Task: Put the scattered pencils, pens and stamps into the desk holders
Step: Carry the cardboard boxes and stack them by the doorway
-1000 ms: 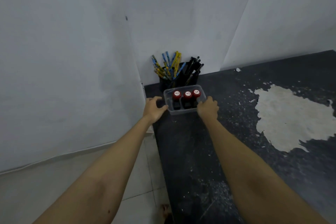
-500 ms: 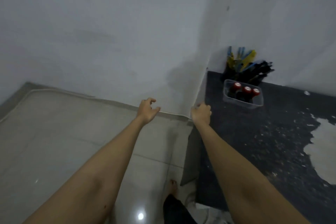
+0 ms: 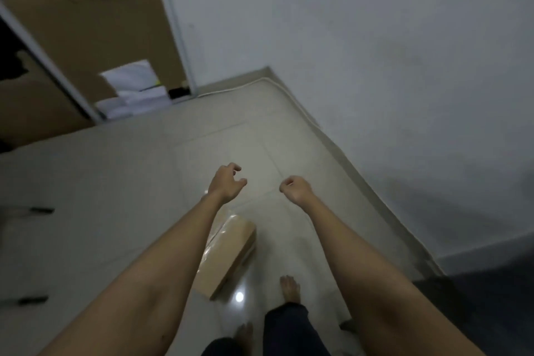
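The pencils, pens, stamps and holders are out of view; the camera now faces the tiled floor. My left hand (image 3: 226, 183) hangs in the air over the floor with loosely curled fingers and holds nothing. Held at the same height to its right, my right hand (image 3: 296, 189) has its fingers curled into a fist with nothing in it. Only a dark corner of the desk top (image 3: 488, 306) shows at the lower right.
A taped cardboard box (image 3: 231, 254) lies on the floor under my left forearm. My bare foot (image 3: 290, 287) stands beside it. A white wall (image 3: 375, 52) runs along the right. White paper stacks (image 3: 135, 92) sit by a brown door at the far left.
The view has swung left, away from the desk; the stamp tray and pen holders have left the frame. Both hands have let go of the tray and now hover over the floor.
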